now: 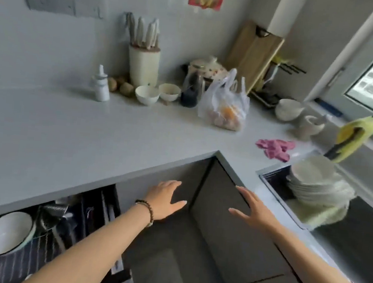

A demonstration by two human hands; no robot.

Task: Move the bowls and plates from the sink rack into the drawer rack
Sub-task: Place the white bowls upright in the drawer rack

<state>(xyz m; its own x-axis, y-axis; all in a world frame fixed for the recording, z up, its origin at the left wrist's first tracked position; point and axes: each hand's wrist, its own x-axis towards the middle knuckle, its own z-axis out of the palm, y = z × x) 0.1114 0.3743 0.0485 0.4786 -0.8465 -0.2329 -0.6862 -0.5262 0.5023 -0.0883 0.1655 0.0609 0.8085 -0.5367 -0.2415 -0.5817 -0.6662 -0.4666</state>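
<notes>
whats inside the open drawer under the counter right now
One white bowl lies on the drawer's wire rack, with blurred dark utensils beside it. The countertop and the left forearm hide the rest.

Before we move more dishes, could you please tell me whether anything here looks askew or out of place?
Only mildly. The stack of plates at the far right sits unevenly, with its top plates tilted rather than flat. A crumpled pink cloth lies loose on the countertop near them. Nothing looks spilled or broken.

White plates [319,186] stacked in sink rack [274,180], rt; white bowl [6,234] tilted in drawer rack [35,261].
</notes>
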